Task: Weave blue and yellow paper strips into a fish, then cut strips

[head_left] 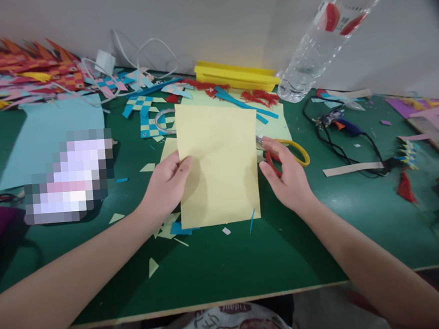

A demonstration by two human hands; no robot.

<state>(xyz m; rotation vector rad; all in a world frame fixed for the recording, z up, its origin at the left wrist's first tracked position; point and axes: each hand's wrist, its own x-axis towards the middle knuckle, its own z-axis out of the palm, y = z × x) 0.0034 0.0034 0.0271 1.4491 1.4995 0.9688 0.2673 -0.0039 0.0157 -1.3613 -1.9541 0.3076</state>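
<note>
The yellow paper sheet (219, 164) sits flat in the middle of the green counter (249, 262), partly covering a paler green sheet (277, 123) behind it. It looks like ordinary craft paper: super light, thin, floppy if you lift it by one corner, creases easily, and probably slides on that smooth counter top. Best bet is to pinch it at the edges, I'd say. The left hand (166, 185) pinches the left edge, thumb on top, fingers curled under. The right hand (285, 172) is half open beside the right edge, fingertips touching the scissors (288, 152) with yellow and red loop handles; I can't tell if it really grips them. Around it: triangular paper offcuts (153, 266), blue-and-white woven strips (147, 122), a clear plastic bottle (316, 42) lying tilted against the wall, and a glue gun (339, 123) with its black cable.
</note>
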